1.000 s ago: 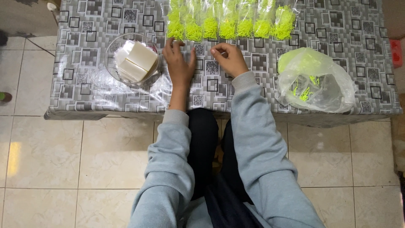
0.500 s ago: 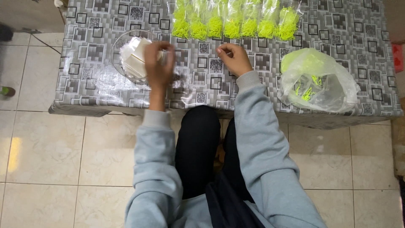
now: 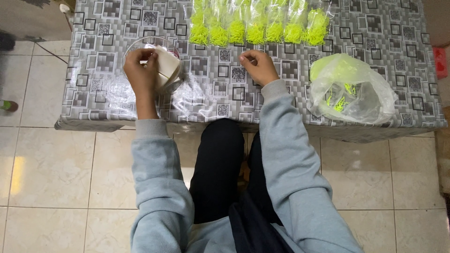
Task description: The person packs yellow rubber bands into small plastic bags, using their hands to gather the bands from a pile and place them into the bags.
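My left hand point(image 3: 139, 70) reaches into a clear glass bowl point(image 3: 132, 47) at the table's left and its fingers touch the stack of white sheets point(image 3: 168, 68) inside; whether it grips a sheet I cannot tell. My right hand point(image 3: 257, 66) rests on the patterned table point(image 3: 211, 89) near the middle, fingers curled together, and I cannot see anything held in it. Just beyond the right hand lies a row of several clear packets filled with neon-yellow strands point(image 3: 258, 26).
A crumpled clear plastic bag point(image 3: 349, 89) with loose neon-yellow pieces sits at the table's right. The table's front edge runs just above my knees. Beige floor tiles point(image 3: 47, 178) surround the table; a red object point(image 3: 439, 61) lies at the far right.
My left hand has moved from the table's middle leftward to the glass bowl and onto the white sheets. My right hand has stayed near the centre with its fingers curled.
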